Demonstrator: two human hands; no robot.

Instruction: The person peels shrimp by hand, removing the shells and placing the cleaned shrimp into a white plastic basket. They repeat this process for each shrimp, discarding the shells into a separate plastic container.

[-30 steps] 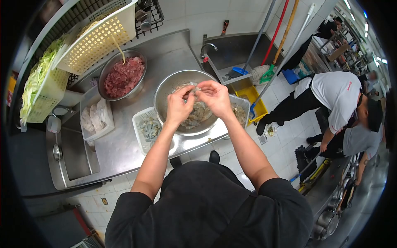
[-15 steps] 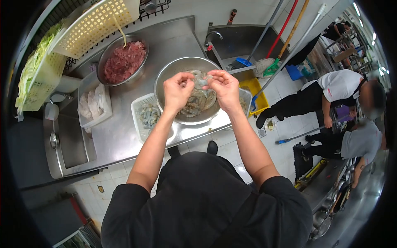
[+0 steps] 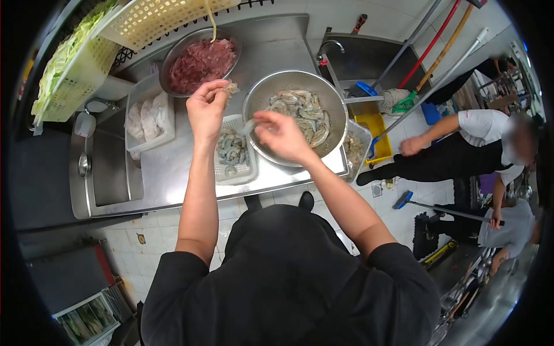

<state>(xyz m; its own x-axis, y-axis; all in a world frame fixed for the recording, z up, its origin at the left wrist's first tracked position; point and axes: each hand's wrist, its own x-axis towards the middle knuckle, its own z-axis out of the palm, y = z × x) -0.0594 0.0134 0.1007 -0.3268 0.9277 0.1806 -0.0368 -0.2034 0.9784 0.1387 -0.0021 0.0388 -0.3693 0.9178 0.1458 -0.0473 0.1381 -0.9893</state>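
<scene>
My left hand (image 3: pixel 206 109) is raised left of the steel bowl (image 3: pixel 257 92), its fingertips pinched on a small pale scrap of shrimp shell (image 3: pixel 232 88). Somewhat blurred, my right hand (image 3: pixel 281 135) crosses the bowl's near-left rim. A greyish, translucent peeled shrimp (image 3: pixel 250 127) shows at its fingertips, above the edge of a white basket (image 3: pixel 247 177). Several grey peeled shrimp (image 3: pixel 232 151) lie in that basket. Unpeeled shrimp (image 3: pixel 309 112) fill part of the bowl. At the bowl's right, a clear bin (image 3: pixel 365 138) holds what look like shells.
A bowl of raw red meat (image 3: pixel 202 60) and a white tub with pale pieces (image 3: pixel 151 118) stand on the steel counter (image 3: pixel 167 187). A cabbage basket (image 3: pixel 72 78) hangs upper left. Mops and a yellow bucket (image 3: pixel 375 130) are at right, near two people.
My hands have parted and moved left from over the bowl. My left hand now holds the shell scrap, my right the shrimp. A co-worker's arm now reaches out at right.
</scene>
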